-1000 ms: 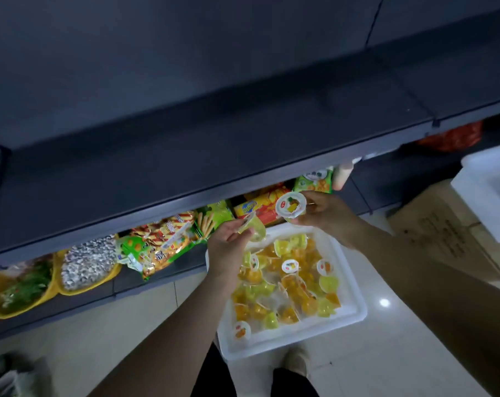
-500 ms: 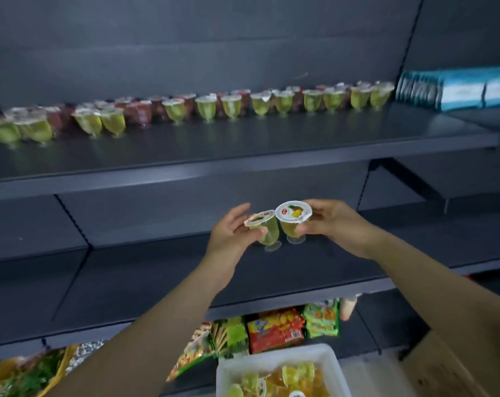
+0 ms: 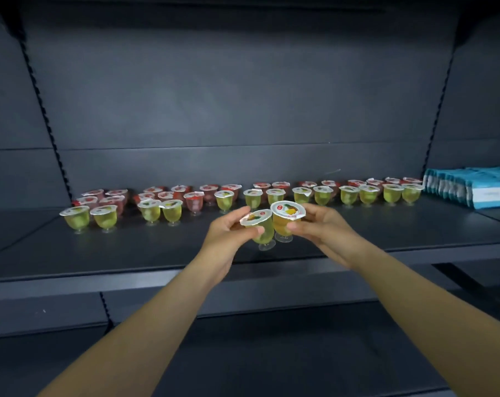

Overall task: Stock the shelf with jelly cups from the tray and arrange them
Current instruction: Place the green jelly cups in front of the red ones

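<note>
My left hand (image 3: 228, 233) grips a green jelly cup (image 3: 260, 229), tilted a little to the left. My right hand (image 3: 320, 224) grips a yellow-orange jelly cup (image 3: 286, 222) held upright. The two cups touch side by side above the front part of the dark shelf (image 3: 128, 253). Behind them stand several green jelly cups (image 3: 349, 196) in a front row and several red jelly cups (image 3: 114, 196) in rows toward the back wall. The tray is out of view.
A stack of blue and white packs (image 3: 472, 187) lies at the shelf's right end. The shelf's front strip (image 3: 71, 282) runs bare before the rows. A lower dark shelf (image 3: 271, 353) sits beneath my forearms.
Both hands have risen from the tray on the floor up to the shelf with the rows, each still holding its cup. The view has tilted up and the tray has left the frame.
</note>
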{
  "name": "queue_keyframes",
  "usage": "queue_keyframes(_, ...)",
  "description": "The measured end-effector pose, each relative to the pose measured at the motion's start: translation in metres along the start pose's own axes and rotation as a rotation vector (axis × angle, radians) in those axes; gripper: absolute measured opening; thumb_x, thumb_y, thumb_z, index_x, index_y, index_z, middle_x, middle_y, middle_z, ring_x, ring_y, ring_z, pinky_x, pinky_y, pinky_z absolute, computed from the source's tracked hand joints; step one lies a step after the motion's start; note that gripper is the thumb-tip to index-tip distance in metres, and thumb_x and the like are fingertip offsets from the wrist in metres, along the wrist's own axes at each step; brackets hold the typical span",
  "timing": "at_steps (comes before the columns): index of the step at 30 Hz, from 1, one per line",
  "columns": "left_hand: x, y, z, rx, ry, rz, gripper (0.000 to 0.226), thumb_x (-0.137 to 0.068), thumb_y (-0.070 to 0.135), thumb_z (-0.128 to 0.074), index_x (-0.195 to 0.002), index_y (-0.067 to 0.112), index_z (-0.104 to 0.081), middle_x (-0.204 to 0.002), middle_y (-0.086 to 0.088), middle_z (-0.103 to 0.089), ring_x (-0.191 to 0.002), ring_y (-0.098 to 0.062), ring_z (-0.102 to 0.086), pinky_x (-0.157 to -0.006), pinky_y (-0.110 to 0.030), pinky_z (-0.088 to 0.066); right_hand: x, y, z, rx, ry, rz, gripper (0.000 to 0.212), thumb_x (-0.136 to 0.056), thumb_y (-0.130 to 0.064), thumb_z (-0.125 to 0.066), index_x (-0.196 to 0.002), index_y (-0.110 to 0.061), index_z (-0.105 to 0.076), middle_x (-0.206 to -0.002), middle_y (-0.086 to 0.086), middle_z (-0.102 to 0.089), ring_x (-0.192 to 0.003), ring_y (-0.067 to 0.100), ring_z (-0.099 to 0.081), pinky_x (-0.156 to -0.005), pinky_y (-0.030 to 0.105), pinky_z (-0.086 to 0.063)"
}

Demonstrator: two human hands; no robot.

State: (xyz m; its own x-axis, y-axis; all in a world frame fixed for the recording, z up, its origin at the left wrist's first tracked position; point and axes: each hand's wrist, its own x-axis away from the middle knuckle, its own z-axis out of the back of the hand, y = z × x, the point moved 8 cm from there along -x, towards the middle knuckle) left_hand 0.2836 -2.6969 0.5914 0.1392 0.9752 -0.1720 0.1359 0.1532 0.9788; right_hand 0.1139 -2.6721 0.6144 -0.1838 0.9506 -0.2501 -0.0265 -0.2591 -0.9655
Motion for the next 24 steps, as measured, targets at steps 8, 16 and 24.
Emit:
queue_keyframes(8, -0.063, -0.002, 0.077, -0.054, 0.077, -0.013, 0.055, -0.075, -0.002, -0.073, -0.126, 0.013, -0.058, -0.106, 0.006, -0.068, -0.103, -0.011, -0.062, -0.091, -0.025, -0.048, -0.086, 0.022, -0.051, 0.003, 0.060, -0.017, 0.040, -0.080, -0.002, -0.070, -0.117, -0.014, -0.063, -0.112, -0.001, -0.070, -0.109, 0.015, -0.064, -0.097, 0.030, -0.046)
queue_keyframes(16, -0.118, -0.034, 0.127, -0.181, 0.153, 0.047, 0.063, -0.075, 0.002, -0.074, -0.133, 0.016, -0.051, -0.129, 0.000, -0.058, -0.116, -0.016, -0.053, -0.102, -0.034, -0.043, -0.149, 0.082, -0.076, 0.003, 0.251, -0.082, 0.034, -0.078, -0.003, -0.073, -0.106, -0.021, -0.067, -0.106, -0.006, -0.072, -0.105, 0.011, -0.064, -0.094, 0.029, -0.048)
queue_keyframes(24, -0.151, -0.039, 0.129, -0.271, 0.152, 0.036, 0.058, -0.081, 0.011, -0.072, -0.134, 0.018, -0.050, -0.135, -0.001, -0.053, -0.121, -0.018, -0.048, -0.090, -0.024, -0.040, -0.172, 0.105, -0.060, 0.024, 0.361, -0.149, 0.029, -0.079, -0.004, -0.073, -0.101, -0.024, -0.066, -0.103, -0.006, -0.070, -0.101, 0.013, -0.064, -0.094, 0.030, -0.048)
